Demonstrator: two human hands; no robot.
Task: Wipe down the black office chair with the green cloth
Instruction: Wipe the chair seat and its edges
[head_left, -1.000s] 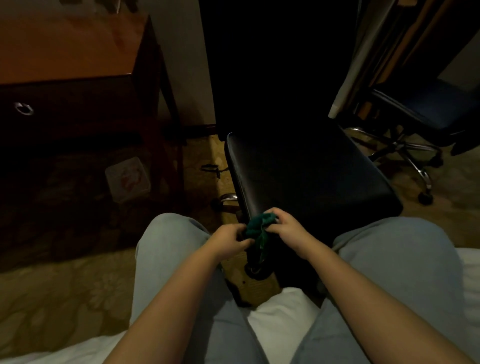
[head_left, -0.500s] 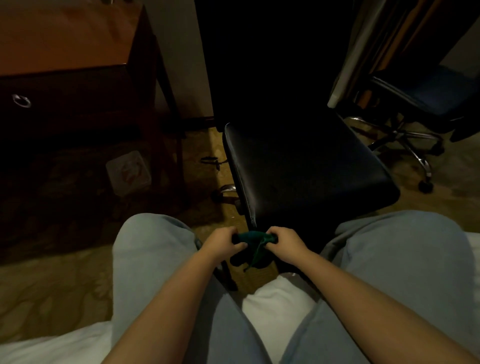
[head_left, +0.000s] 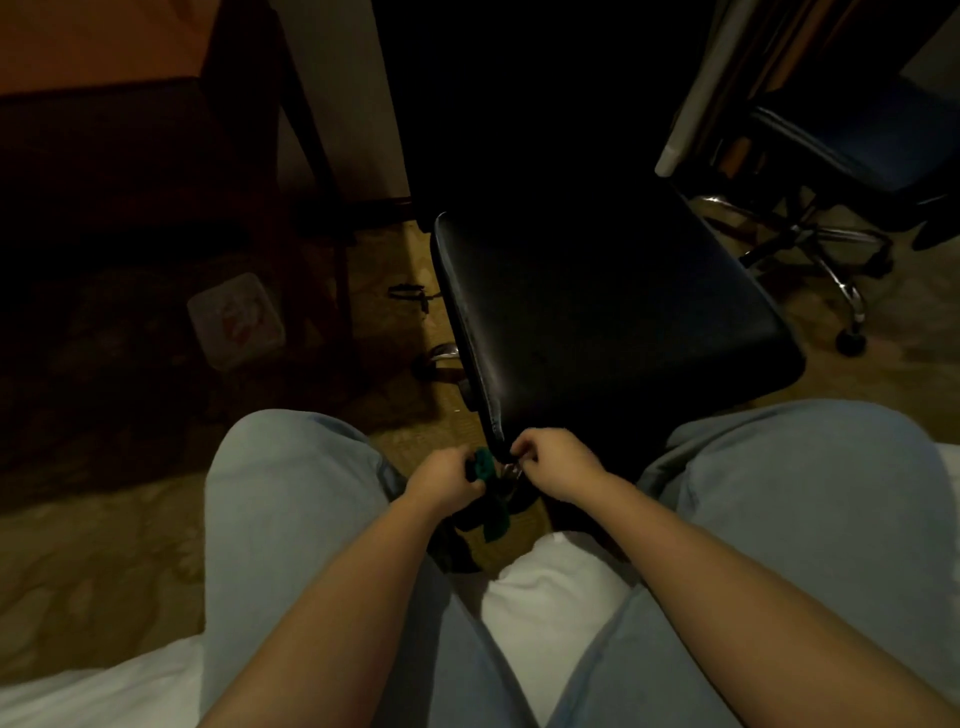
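- A small pale square bin (head_left: 236, 319) stands on the carpet beside the leg of the wooden desk (head_left: 104, 57). Something reddish lies inside it, too dim to make out.
- The black office chair (head_left: 597, 322) faces the person, with the front corner of its seat between the two knees. Its backrest is lost in darkness and its base is mostly hidden under the seat.
- The left hand (head_left: 444, 480) has its fingers curled round the green cloth (head_left: 485, 462), which is bunched just below that front corner. A loose end hangs down under the hands, its edges blurring into shadow.
- The right hand (head_left: 558, 465) is at the seat's front corner with its fingers curled together. I cannot tell whether they pinch the cloth, the seat edge or nothing.
- A second chair (head_left: 857, 150) with a chrome wheeled base stands at the right, cut off by the frame edge.
- White bedding (head_left: 550, 592) shows between the legs, which are in pale trousers.
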